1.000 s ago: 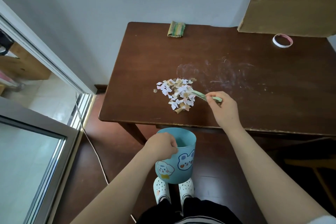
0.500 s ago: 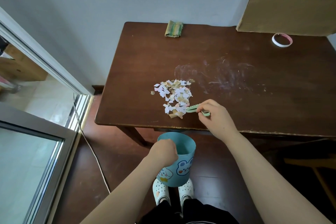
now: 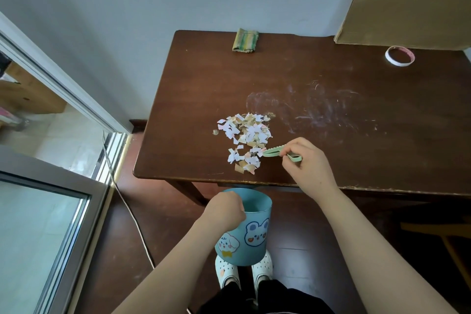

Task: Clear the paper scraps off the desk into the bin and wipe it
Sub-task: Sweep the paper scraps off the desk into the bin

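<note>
One green scraper, tip leftward (toward scraps)

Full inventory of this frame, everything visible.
desk: 1, dark brown, against wall, smudged
paper scraps: 1 pile, white and tan, near front edge
plastic tool: 1, green, right hand, tip at pile
bin: 1, blue, animal stickers, below front edge
cloth: 1, green-yellow striped, far edge
tape roll: 1, white-pink, far right
cardboard: 1, brown, far right corner
clogs: 2, white, floor below bin
left hand: 1, grips bin rim
right hand: 1, pinches plastic tool
</note>
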`<state>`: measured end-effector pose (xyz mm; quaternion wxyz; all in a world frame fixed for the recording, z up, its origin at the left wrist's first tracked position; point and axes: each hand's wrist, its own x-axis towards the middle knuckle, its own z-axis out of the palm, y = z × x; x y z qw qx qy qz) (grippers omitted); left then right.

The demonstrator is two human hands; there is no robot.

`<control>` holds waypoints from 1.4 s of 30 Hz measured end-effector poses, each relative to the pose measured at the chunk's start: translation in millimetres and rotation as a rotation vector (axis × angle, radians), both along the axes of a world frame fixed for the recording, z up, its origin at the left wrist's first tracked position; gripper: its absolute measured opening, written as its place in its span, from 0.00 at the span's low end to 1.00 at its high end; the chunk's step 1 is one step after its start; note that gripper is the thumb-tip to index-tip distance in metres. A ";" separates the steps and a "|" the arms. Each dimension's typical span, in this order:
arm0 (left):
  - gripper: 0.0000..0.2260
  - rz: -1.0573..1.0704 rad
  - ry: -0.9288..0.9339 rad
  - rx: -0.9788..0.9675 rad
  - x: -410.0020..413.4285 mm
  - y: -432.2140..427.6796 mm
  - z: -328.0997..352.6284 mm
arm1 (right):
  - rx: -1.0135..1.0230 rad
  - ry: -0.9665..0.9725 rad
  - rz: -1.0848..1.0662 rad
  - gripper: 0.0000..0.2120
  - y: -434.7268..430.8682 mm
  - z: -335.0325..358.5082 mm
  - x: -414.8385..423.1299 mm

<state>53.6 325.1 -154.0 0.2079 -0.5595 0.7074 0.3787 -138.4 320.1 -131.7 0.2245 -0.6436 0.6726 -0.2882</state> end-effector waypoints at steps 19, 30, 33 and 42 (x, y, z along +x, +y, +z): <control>0.17 -0.052 -0.057 -0.053 2.0 7.3 -4.7 | 0.048 -0.149 0.014 0.07 -5.1 17.8 8.0; 0.10 0.023 -0.036 -0.078 6.8 9.7 -3.5 | 0.087 -0.066 -0.006 0.07 0.8 9.6 6.6; 0.10 0.036 -0.012 -0.090 8.3 9.6 -4.3 | 0.124 -0.027 0.032 0.07 2.2 6.2 8.5; 0.11 0.041 -0.033 -0.052 8.2 11.8 -10.8 | 0.119 -0.007 0.048 0.07 3.5 5.6 9.0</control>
